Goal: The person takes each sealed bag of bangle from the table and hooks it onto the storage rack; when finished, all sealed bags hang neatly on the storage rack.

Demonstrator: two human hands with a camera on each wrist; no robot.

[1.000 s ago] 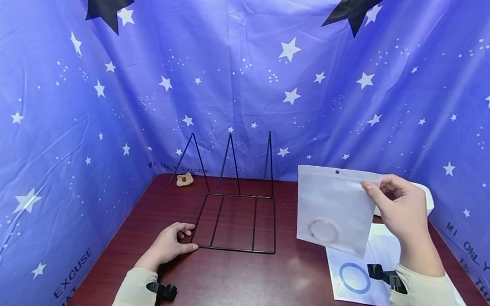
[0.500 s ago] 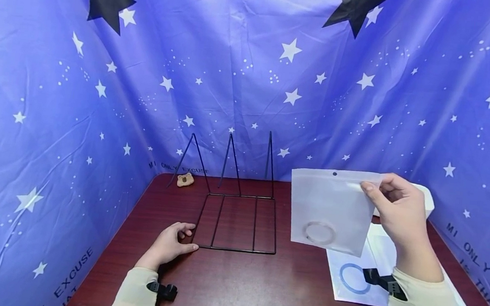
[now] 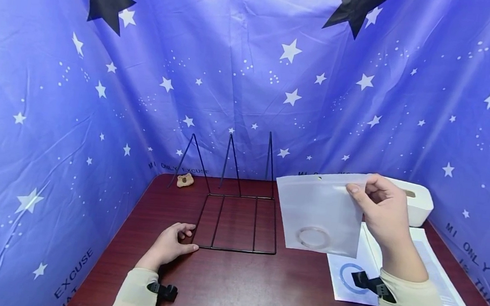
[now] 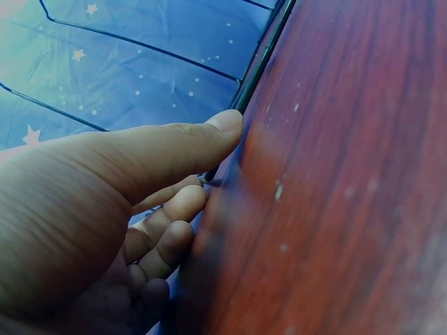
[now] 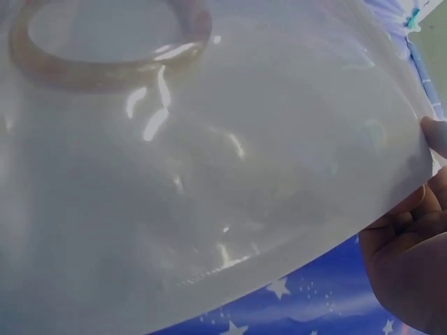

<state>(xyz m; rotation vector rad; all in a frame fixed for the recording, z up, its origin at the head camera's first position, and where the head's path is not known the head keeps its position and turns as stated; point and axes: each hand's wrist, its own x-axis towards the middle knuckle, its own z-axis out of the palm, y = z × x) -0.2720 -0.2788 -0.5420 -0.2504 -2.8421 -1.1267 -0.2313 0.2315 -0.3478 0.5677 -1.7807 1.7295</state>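
My left hand (image 3: 168, 244) holds the near left corner of a black wire rack (image 3: 235, 249), which lies flat on the table with several pointed uprights at its back. The left wrist view has the thumb on the front wire (image 4: 264, 59) and the other fingers curled below it. In the air right of the rack, my right hand (image 3: 384, 212) pinches the upper right corner of a frosted plastic bag (image 3: 320, 206). Low inside the bag sits a pale pinkish ring like a bangle (image 5: 105, 75), showing through the plastic.
White flat packets (image 3: 431, 272) lie at the right of the dark red table (image 3: 230, 291); a blue ring (image 3: 342, 278) shows on one. A white box (image 3: 420, 206) stands behind them. A small tan bear-shaped piece (image 3: 185, 180) lies at the back left. A starry curtain (image 3: 242, 98) surrounds the table.
My right hand has moved left with the plastic bag, bringing it closer to the wire rack and turning it slightly. More of the white box now shows. The left hand has stayed at the rack's corner.
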